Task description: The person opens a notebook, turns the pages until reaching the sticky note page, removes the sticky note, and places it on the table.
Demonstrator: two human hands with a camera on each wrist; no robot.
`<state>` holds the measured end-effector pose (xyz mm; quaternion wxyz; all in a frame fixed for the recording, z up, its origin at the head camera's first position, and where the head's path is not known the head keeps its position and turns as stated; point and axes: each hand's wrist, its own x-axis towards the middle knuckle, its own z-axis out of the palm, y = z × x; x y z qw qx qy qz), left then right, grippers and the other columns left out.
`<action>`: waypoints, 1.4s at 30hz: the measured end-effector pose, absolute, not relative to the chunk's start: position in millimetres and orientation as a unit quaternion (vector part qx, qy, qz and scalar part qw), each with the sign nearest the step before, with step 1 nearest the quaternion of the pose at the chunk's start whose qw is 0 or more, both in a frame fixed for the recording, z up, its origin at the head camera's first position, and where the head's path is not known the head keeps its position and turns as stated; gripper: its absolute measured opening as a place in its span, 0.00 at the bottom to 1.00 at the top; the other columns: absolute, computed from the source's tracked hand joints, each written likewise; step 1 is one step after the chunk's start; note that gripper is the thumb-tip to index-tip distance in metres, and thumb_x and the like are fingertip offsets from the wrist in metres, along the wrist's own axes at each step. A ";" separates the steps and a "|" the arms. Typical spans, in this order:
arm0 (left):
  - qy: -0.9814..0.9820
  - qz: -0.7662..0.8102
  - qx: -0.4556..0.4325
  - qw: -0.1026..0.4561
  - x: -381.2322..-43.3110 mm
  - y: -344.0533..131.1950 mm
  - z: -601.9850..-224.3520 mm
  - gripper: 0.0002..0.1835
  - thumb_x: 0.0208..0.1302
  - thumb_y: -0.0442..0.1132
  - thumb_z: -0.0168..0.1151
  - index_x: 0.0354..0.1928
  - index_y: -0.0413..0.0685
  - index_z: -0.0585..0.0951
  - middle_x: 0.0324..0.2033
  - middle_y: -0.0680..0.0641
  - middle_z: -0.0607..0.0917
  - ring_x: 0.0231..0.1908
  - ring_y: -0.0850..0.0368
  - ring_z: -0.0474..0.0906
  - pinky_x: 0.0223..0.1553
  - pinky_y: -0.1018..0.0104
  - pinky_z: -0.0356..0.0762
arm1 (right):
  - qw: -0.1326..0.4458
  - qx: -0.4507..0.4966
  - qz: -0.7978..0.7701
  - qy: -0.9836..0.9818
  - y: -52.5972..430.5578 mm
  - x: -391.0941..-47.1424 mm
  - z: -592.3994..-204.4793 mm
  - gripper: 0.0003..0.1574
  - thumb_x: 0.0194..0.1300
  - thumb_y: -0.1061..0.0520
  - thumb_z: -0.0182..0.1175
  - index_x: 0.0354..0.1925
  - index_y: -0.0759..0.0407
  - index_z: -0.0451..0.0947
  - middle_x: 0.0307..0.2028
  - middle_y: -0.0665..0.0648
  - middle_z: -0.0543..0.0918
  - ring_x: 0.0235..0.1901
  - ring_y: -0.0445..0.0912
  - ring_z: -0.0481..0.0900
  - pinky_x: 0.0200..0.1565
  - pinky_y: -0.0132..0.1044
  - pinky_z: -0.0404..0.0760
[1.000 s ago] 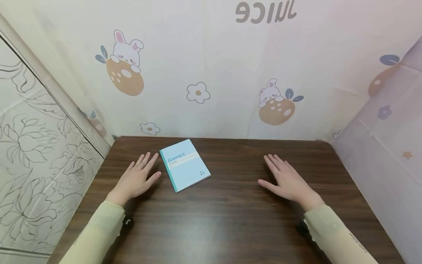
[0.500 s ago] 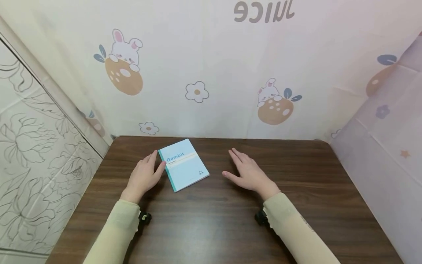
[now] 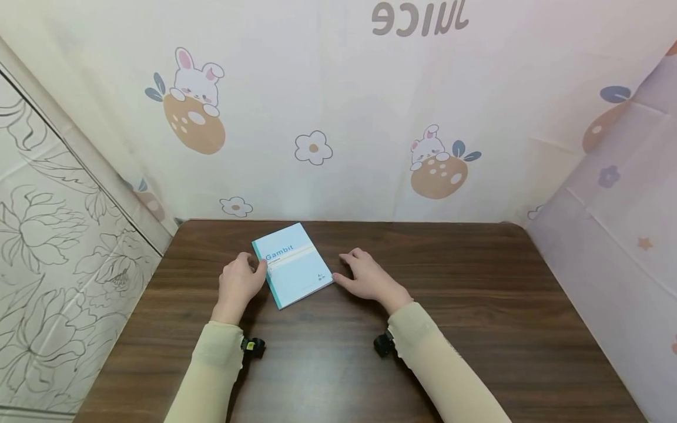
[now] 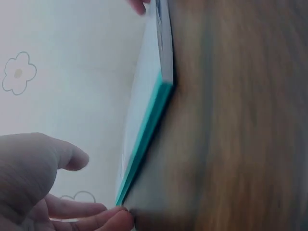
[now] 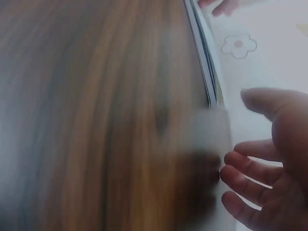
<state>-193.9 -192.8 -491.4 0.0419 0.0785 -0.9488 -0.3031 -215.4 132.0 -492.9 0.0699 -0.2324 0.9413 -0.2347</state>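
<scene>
A light blue booklet (image 3: 296, 273) marked "Gambit", with a green spine, lies flat and slanted on the dark wood table. At its spine side is my left hand (image 3: 240, 288). In the left wrist view the thumb (image 4: 72, 156) hovers apart from the cover, while the fingertips (image 4: 120, 219) are bent close to the far end of the green spine (image 4: 147, 132); whether they touch it is unclear. My right hand (image 3: 370, 279) is at the opposite edge, its thumb by the near right corner. In the right wrist view its fingers (image 5: 250, 185) are loosely bent, thumb raised, gripping nothing.
The brown table (image 3: 476, 294) ends at a back curtain (image 3: 359, 88) printed with rabbits and flowers. Another curtain (image 3: 634, 235) hangs at the right, a flower-patterned panel (image 3: 47, 247) at the left. Both wrists wear small black cameras (image 3: 383, 343).
Both hands have moved inward to the booklet, the right one travelling far left across the table. Their spread fingers have bent. The booklet stays in place on the table.
</scene>
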 end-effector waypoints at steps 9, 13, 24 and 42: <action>-0.940 -0.333 0.078 -0.010 -195.3 -181.8 -492.1 0.27 0.76 0.50 0.59 0.55 0.28 0.81 0.32 0.40 0.84 0.36 0.45 0.79 0.39 0.54 0.78 | 0.090 -0.227 -0.291 0.925 107.1 -218.9 -500.8 0.27 0.79 0.53 0.65 0.68 0.65 0.81 0.52 0.59 0.79 0.45 0.47 0.77 0.51 0.44 0.81; -0.929 -0.357 0.085 -0.037 -195.3 -179.3 -491.2 0.25 0.76 0.49 0.61 0.56 0.29 0.81 0.28 0.42 0.85 0.28 0.49 0.82 0.32 0.60 0.78 | 0.096 -0.225 -0.304 0.921 100.6 -219.0 -499.2 0.25 0.77 0.53 0.66 0.64 0.66 0.83 0.48 0.58 0.79 0.42 0.46 0.74 0.48 0.43 0.79; -0.915 -0.385 0.109 -0.055 -194.6 -177.9 -487.6 0.28 0.72 0.43 0.65 0.64 0.27 0.76 0.27 0.42 0.86 0.23 0.54 0.83 0.26 0.65 0.78 | 0.079 -0.197 -0.301 0.930 86.0 -218.0 -493.9 0.26 0.75 0.54 0.71 0.61 0.70 0.83 0.47 0.61 0.82 0.46 0.51 0.77 0.53 0.47 0.81; -0.938 -0.343 0.036 -0.030 -195.3 -141.7 -512.9 0.34 0.74 0.49 0.66 0.68 0.25 0.76 0.42 0.36 0.83 0.41 0.42 0.77 0.43 0.50 0.80 | 0.063 -0.103 -0.352 0.928 120.3 -189.5 -499.3 0.35 0.69 0.54 0.73 0.68 0.67 0.79 0.42 0.56 0.79 0.39 0.48 0.74 0.46 0.45 0.79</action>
